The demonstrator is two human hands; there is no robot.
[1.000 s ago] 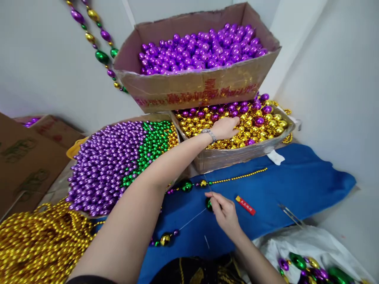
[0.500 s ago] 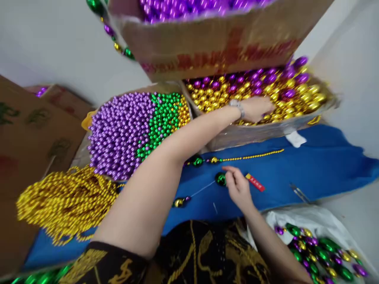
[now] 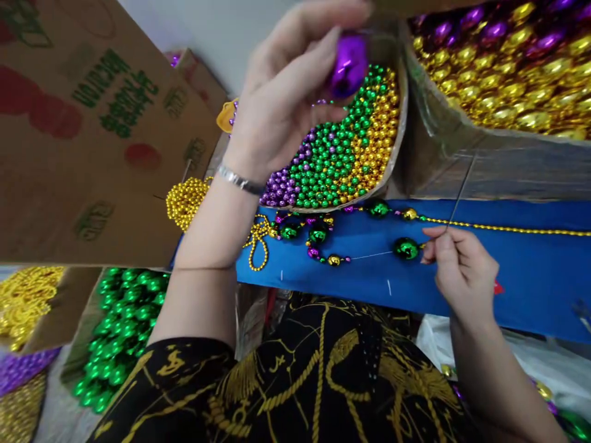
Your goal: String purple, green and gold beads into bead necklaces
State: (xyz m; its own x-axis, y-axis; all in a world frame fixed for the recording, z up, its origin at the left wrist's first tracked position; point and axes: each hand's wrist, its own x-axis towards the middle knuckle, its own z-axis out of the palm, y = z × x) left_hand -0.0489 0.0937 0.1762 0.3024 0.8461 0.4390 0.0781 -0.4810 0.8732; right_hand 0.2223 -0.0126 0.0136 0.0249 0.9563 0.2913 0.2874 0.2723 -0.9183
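My left hand (image 3: 286, 92), with a bracelet at the wrist, is raised over a box of small beads (image 3: 351, 147). It pinches a large shiny purple bead (image 3: 349, 64) between thumb and fingers. Low over the blue cloth (image 3: 364, 280), my right hand (image 3: 464, 271) closes on a long thin needle (image 3: 460, 192) that points up and away. A large green bead (image 3: 406, 248) lies just left of these fingers on a pale thread (image 3: 372, 255). The thread runs left to a strand of green, purple and gold beads (image 3: 317, 232) on the cloth.
A box of gold and purple beads (image 3: 508, 80) stands at the back right. Along the cloth lies a gold bead chain (image 3: 508, 229). At left are a large carton (image 3: 92, 135) and a box of green beads (image 3: 122, 332). Pliers or tweezers (image 3: 582, 314) lie far right.
My left hand has come out of the gold and purple bead box and moved left and up, now with a purple bead. The needle now shows in my right hand. The view has shifted.
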